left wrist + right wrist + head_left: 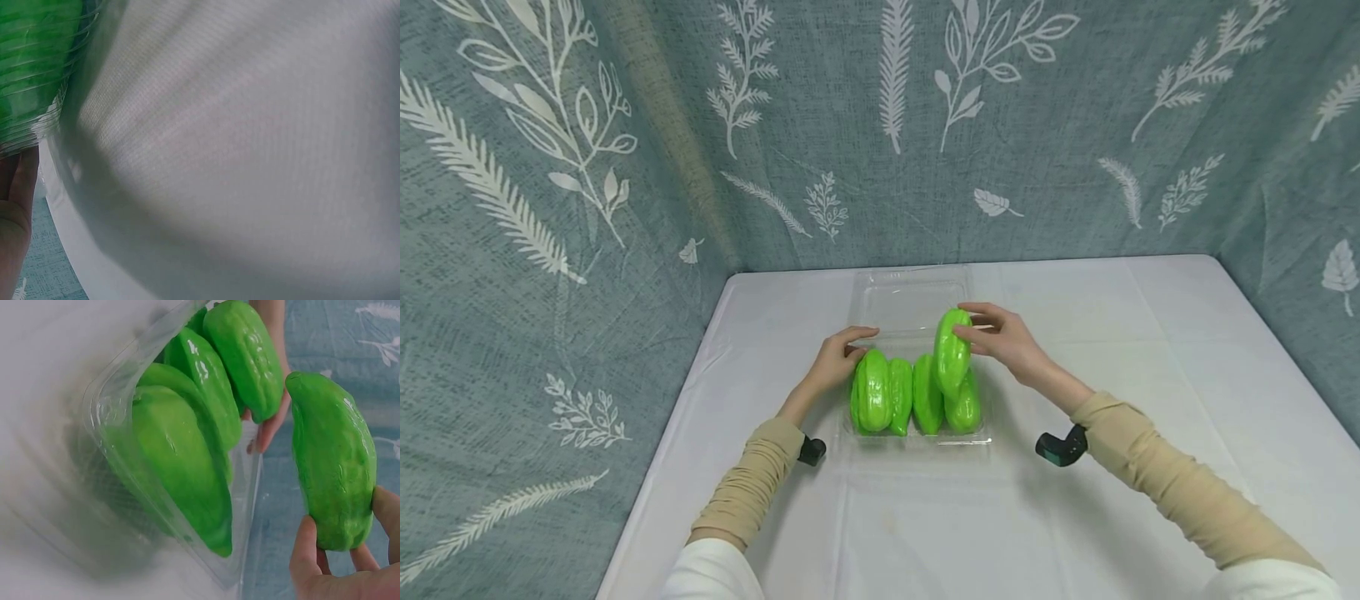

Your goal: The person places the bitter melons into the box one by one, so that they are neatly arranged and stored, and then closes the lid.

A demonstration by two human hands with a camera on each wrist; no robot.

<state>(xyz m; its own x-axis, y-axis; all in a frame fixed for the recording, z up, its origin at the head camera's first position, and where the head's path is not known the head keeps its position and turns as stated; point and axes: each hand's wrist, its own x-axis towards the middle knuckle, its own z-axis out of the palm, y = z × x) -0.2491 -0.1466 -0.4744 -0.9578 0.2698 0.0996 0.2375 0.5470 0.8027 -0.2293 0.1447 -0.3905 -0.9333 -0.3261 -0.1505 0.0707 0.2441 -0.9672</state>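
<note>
A glossy green, elongated, ribbed vegetable (334, 462) is pinched near one end between the thumb and fingers of my right hand (1003, 337). In the head view it stands upright over the right part of a clear plastic clamshell container (951, 440). Several more such vegetables (875, 392) lie in the container in two groups, left and right. My left hand (835, 358) is at the container's back left corner, one finger stretched along the back edge. In the left wrist view its fingers (25, 178) touch the container wall; part of that hand is out of view.
The container's open lid (910, 296) lies flat behind it on the white-covered table (1112, 333). A leaf-patterned curtain (850, 125) hangs behind and to the left. A dark device sits at each wrist, the right one (1062, 447) showing more plainly.
</note>
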